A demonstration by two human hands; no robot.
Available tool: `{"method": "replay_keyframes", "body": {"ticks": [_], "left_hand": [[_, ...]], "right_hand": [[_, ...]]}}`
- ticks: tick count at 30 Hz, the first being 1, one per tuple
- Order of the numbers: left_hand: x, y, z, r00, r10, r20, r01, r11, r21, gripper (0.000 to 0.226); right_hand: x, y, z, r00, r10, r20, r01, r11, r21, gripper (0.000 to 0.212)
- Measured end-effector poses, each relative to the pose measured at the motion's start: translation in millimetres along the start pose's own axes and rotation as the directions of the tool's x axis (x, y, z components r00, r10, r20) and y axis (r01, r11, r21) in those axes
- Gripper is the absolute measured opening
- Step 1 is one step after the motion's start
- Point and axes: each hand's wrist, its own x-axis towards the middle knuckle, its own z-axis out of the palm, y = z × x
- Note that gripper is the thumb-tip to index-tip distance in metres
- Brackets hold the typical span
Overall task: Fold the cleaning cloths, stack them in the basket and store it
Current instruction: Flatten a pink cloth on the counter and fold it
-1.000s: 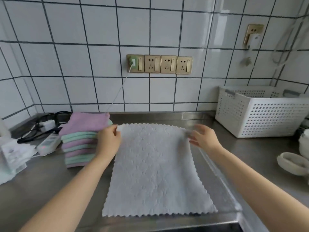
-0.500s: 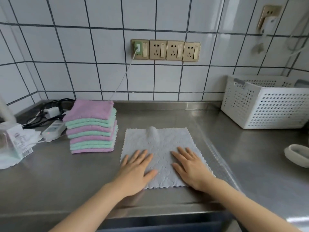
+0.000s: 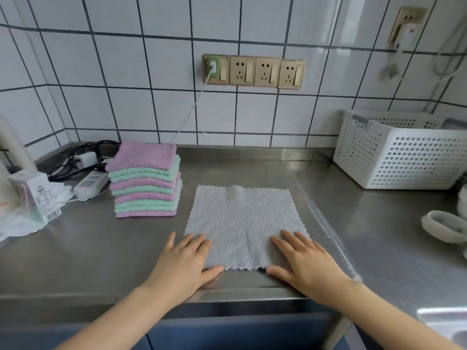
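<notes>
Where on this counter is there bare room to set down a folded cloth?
Bare steel lies between the grey cloth and the white basket, and behind the cloth up to the wall. Another patch sits in front of the cloth stack. The far left corner is crowded with a power strip, cables and packaging.
</notes>
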Motion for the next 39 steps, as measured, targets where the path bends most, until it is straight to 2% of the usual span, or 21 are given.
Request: {"method": "replay_keyframes", "body": {"ticks": [3, 5, 6, 8, 9, 10, 12, 14, 16, 18, 19, 20, 21, 23, 25, 26, 28, 30, 33, 35, 39], "left_hand": [[7, -3, -1, 0.994, 0.099, -0.055, -0.099, 0.995, 0.004, 0.019], [9, -13, 2, 0.989, 0.127, -0.082, -0.126, 0.992, 0.012, 0.046], [7, -17, -1, 0.989, 0.111, -0.093, -0.111, 0.994, 0.006, 0.06], [3, -25, -4, 0.982, 0.094, -0.164, -0.095, 0.996, 0.001, 0.069], [3, -30, -3, 0.977, 0.082, -0.196, -0.089, 0.996, -0.03, 0.067], [1, -34, -4, 0.981, 0.06, -0.185, -0.076, 0.994, -0.078, 0.064], [-2, -43, -3, 0.986, 0.033, -0.166, -0.068, 0.975, -0.213, 0.054], [-8, -47, -6, 0.993, -0.022, -0.119, -0.031, 0.905, -0.425, 0.038], [-17, -48, -16, 0.994, -0.083, -0.067, 0.021, 0.767, -0.642, 0.023], [-24, -48, -30, 0.997, -0.069, 0.037, 0.072, 0.614, -0.786, 0.008], [-25, -48, -37, 0.995, -0.064, 0.079, 0.101, 0.531, -0.841, 0.006], [-23, -49, -42, 0.993, -0.079, 0.092, 0.117, 0.44, -0.89, 0.015], [-20, -50, -43, 0.988, -0.12, 0.098, 0.135, 0.359, -0.923, 0.019], [-7, -51, -38, 0.949, -0.271, 0.162, 0.227, 0.228, -0.947, 0.018], [12, -54, -26, 0.896, -0.381, 0.226, 0.309, 0.174, -0.935, 0.028], [22, -57, -20, 0.869, -0.434, 0.238, 0.336, 0.162, -0.928, 0.035], [42, -63, -8, 0.823, -0.516, 0.238, 0.367, 0.163, -0.916, 0.046], [57, -65, 3, 0.79, -0.576, 0.209, 0.394, 0.216, -0.893, 0.043], [66, -62, 19, 0.774, -0.63, 0.06, 0.426, 0.448, -0.786, 0.033], [67, -63, 26, 0.763, -0.646, -0.008, 0.43, 0.517, -0.74, 0.037], [73, -66, 36, 0.758, -0.65, -0.055, 0.429, 0.559, -0.71, 0.027]], "right_hand": [[3, -5, 3, 0.989, -0.047, -0.143, 0.04, 0.998, -0.055, 0.055], [1, -4, 4, 0.987, -0.082, -0.135, 0.074, 0.995, -0.065, 0.024], [0, -1, 6, 0.988, -0.094, -0.122, 0.085, 0.993, -0.08, 0.024], [-5, 9, 11, 0.992, -0.099, -0.08, 0.092, 0.992, -0.086, 0.064], [-7, 12, 8, 0.992, -0.088, -0.091, 0.08, 0.993, -0.085, 0.074], [-9, 14, 6, 0.991, -0.077, -0.11, 0.067, 0.994, -0.091, 0.073], [-7, 25, 5, 0.987, -0.007, -0.159, -0.003, 0.998, -0.061, 0.051], [-9, 37, 0, 0.987, 0.088, -0.131, -0.085, 0.996, 0.03, 0.037], [-16, 51, -9, 0.983, 0.128, -0.132, -0.101, 0.975, 0.199, 0.021], [-27, 59, -23, 0.981, 0.152, -0.123, -0.097, 0.926, 0.366, 0.006], [-30, 62, -31, 0.981, 0.163, -0.101, -0.098, 0.879, 0.467, 0.005], [-31, 64, -39, 0.983, 0.167, -0.073, -0.094, 0.808, 0.582, 0.006], [-30, 64, -44, 0.985, 0.164, -0.05, -0.083, 0.709, 0.7, 0.009], [-21, 63, -48, 0.981, 0.193, -0.034, -0.052, 0.425, 0.904, 0.01], [-1, 59, -45, 0.952, 0.306, 0.001, -0.068, 0.21, 0.975, 0.007], [12, 57, -41, 0.929, 0.37, 0.007, -0.082, 0.187, 0.979, 0.01], [41, 57, -29, 0.867, 0.496, -0.047, -0.115, 0.291, 0.95, 0.02], [67, 56, -17, 0.817, 0.572, -0.066, -0.189, 0.374, 0.908, 0.026], [90, 52, 3, 0.78, 0.626, -0.022, -0.342, 0.454, 0.823, 0.03], [92, 47, 13, 0.761, 0.647, -0.051, -0.403, 0.533, 0.744, 0.034], [92, 45, 22, 0.714, 0.687, -0.137, -0.369, 0.534, 0.761, 0.02]]}}
